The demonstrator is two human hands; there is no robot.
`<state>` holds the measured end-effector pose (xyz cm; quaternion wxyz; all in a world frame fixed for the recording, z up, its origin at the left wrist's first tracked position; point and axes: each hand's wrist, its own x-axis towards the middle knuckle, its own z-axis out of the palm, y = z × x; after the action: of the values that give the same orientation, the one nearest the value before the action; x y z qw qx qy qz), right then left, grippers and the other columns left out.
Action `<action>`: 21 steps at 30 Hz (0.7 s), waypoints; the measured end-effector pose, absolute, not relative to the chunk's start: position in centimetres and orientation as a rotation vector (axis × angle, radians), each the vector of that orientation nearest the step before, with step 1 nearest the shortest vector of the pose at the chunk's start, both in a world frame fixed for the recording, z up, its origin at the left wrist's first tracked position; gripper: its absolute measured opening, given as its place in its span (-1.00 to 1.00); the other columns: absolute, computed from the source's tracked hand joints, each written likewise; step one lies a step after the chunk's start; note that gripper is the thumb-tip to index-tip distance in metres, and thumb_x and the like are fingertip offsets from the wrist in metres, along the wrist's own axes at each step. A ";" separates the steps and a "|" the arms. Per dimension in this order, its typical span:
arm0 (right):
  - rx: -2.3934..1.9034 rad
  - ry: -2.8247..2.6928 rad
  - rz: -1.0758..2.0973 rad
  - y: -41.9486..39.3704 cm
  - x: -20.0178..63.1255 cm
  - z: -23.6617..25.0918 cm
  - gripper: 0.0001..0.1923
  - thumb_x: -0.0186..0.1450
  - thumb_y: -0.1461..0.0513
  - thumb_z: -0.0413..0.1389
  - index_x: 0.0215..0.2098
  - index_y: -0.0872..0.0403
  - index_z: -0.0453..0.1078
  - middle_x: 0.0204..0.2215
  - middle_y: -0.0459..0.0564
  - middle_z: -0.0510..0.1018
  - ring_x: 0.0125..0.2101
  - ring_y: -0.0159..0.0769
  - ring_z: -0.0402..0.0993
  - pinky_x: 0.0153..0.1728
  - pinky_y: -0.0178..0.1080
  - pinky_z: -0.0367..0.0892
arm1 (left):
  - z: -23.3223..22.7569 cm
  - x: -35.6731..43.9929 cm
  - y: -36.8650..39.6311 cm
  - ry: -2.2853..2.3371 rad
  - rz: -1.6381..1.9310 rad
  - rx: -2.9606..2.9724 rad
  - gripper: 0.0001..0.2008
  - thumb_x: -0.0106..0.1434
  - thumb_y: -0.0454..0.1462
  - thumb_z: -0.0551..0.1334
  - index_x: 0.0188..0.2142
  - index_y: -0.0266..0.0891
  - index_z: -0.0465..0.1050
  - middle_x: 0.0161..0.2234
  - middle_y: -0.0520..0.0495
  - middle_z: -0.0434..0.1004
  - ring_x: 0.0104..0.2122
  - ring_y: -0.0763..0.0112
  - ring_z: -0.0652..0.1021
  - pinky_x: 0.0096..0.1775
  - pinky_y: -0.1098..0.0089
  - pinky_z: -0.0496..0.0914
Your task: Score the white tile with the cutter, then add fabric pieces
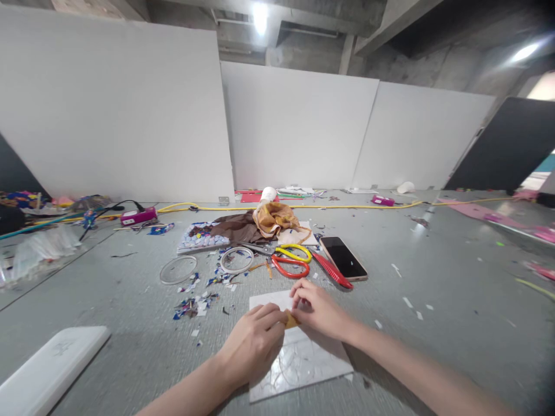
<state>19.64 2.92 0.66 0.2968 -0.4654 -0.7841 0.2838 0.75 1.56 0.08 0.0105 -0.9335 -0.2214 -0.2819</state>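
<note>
Item: a small yellow-brown piece (291, 319), pinched between the fingertips of both hands, held just above a white sheet (299, 358) lying flat on the grey surface (433, 277) at near centre.

Left hand (254, 341): fingers curled closed, tips gripping the piece's left end.

Right hand (316, 309): fingers bent down and closed on the piece's right end; both hands are touching over the sheet's far half.

Beyond the hands, left to right: a clear ring (178, 269); a scatter of coloured paper scraps (195, 300); a white tape ring (236, 259); scissors with yellow and red handles (290, 260); a red comb-like strip (332, 270); a phone (343, 257), screen dark, face up.

Further off: a mosaic-patterned board (199, 236), crumpled brown and tan paper (269, 222), a white cup (267, 194) beside it, contents not discernible. A magenta device (139, 216) is set at far left, with a yellow cable (303, 207) run along the white partition panels (299, 127).

Near left: a white tray-like slab (47, 370); a faint mark is seen on it, not legible. No readable writing is found elsewhere.
</note>
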 end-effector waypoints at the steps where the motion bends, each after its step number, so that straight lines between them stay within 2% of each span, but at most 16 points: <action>1: -1.242 -2.082 0.749 2.9 19.6 0.7 -0.89 0.09 0.42 0.10 -0.50 0.11 0.34 -0.29 -0.09 0.38 -0.43 -0.46 0.31 -0.37 -0.37 0.24 | 0.1 0.8 1.6 -0.672 -0.887 -2.918 -0.76 0.24 -0.45 -0.02 -0.40 -0.26 0.38 -0.42 -0.09 0.45 -0.32 0.32 0.43 -0.30 0.35 0.38; 7: -1.172 -2.170 0.881 3.3 21.0 1.7 -0.88 0.11 0.34 0.16 -0.35 0.06 0.42 -0.25 -0.07 0.37 -0.35 -0.41 0.33 -0.30 -0.33 0.28 | 0.2 0.8 1.6 -0.659 -0.909 -2.938 -0.74 0.24 -0.47 -0.04 -0.29 -0.27 0.40 -0.38 -0.12 0.50 -0.24 0.29 0.46 -0.25 0.32 0.42; 12: -1.036 -2.323 0.857 3.8 22.4 1.9 -0.92 0.09 0.35 0.18 -0.45 0.05 0.48 -0.18 -0.05 0.38 -0.16 -0.33 0.36 -0.08 -0.24 0.23 | 0.3 0.9 1.5 -0.702 -0.907 -3.007 -0.73 0.22 -0.48 -0.03 -0.23 -0.28 0.39 -0.29 -0.13 0.50 -0.21 0.27 0.44 -0.21 0.28 0.40; 16: -0.993 -2.363 0.827 4.0 22.5 1.6 -0.94 0.09 0.34 0.19 -0.47 0.07 0.48 -0.19 -0.04 0.39 -0.19 -0.34 0.39 -0.12 -0.25 0.26 | 0.5 0.9 1.5 -0.771 -0.909 -3.050 -0.73 0.17 -0.51 0.02 -0.23 -0.25 0.38 -0.19 -0.07 0.50 -0.18 0.25 0.42 -0.16 0.24 0.36; 21: -0.971 -2.368 0.819 4.1 22.5 1.4 -0.95 0.09 0.34 0.20 -0.47 0.08 0.48 -0.19 -0.04 0.39 -0.18 -0.35 0.38 -0.11 -0.25 0.25 | 0.4 0.8 1.5 -0.776 -0.889 -3.072 -0.71 0.13 -0.53 0.02 -0.23 -0.26 0.37 -0.18 -0.07 0.49 -0.16 0.24 0.40 -0.15 0.24 0.35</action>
<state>22.50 4.11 1.38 0.2254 -0.3522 -0.8585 0.2970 0.78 1.52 0.37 -0.0743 -0.9309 -0.2351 -0.2695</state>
